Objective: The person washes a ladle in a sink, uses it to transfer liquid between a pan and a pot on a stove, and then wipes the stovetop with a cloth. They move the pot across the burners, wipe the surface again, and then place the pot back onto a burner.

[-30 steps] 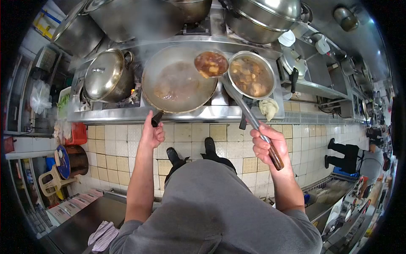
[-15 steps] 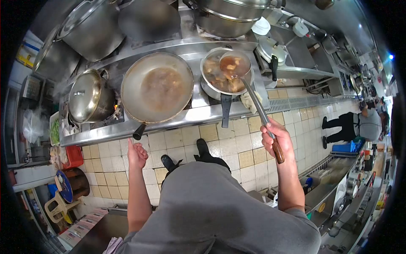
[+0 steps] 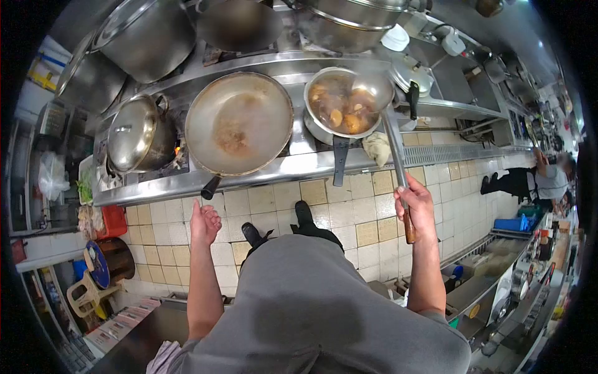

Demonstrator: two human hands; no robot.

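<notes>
My right hand [image 3: 415, 204] is wrapped round the wooden-ended handle of a long metal ladle [image 3: 397, 149]. The ladle's bowl is at the right rim of a saucepan [image 3: 319, 132], veiled by steam. Brown broth with chunks of food [image 3: 347, 115] fills that saucepan, whose black handle points toward me. To its left sits a wide frying pan [image 3: 208, 106] with a thin brown residue on its bottom. My left hand [image 3: 205, 223] holds nothing, fingers loosely curled and thumb apart, just below the frying pan's black handle [image 3: 211, 187].
A lidded pot [image 3: 134, 137] stands over a flame at left. Large pots [image 3: 146, 43] line the back. A crumpled cloth [image 3: 377, 148] lies on the stove's front edge, right of the saucepan. Another person [image 3: 548, 177] stands at far right. Tiled floor [image 3: 367, 212] lies below.
The ladle's bowl, earlier full of broth and chunks over the saucepan, has moved to the right rim and no longer shows them. My left hand's fingers have loosened slightly.
</notes>
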